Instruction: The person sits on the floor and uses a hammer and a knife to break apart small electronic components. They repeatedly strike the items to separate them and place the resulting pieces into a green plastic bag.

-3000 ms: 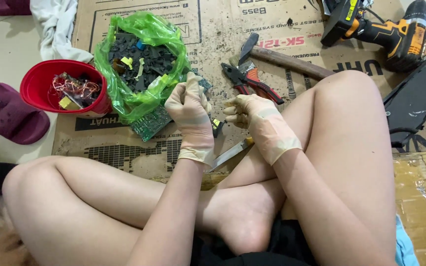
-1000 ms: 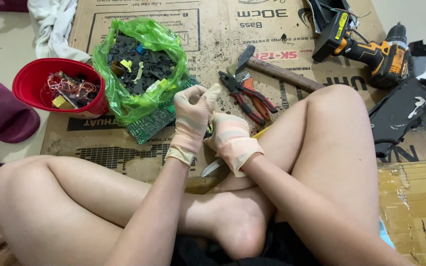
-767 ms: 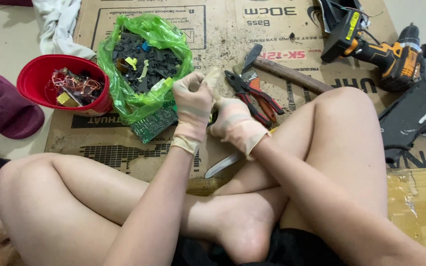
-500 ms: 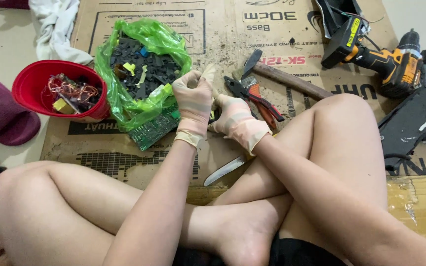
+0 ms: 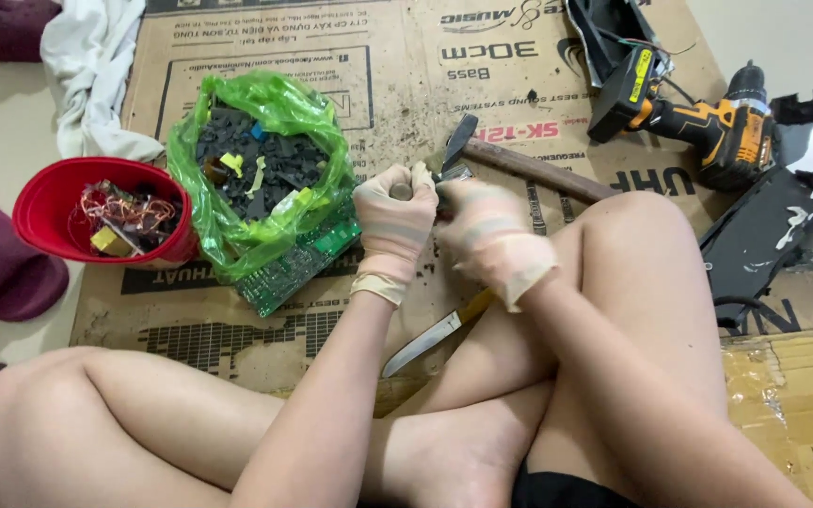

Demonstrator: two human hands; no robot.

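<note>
We see a small part (image 5: 418, 182), hard to make out, pinched between 2 gloved hands above the cardboard sheet (image 5: 369, 56): left hand (image 5: 393, 218) and right hand (image 5: 482, 230) both closed on it. It looks light, rigid and slippery; fingertip grips suit it. A knife (image 5: 430, 336), hammer (image 5: 519, 165) and circuit board (image 5: 298, 263) lie nearby.

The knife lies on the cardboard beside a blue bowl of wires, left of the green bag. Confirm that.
Not quite: the bowl is red, not blue, as the head view shows. It holds wires and sits left of the green bag. The knife does lie on the cardboard, below the gloved hands.
</note>
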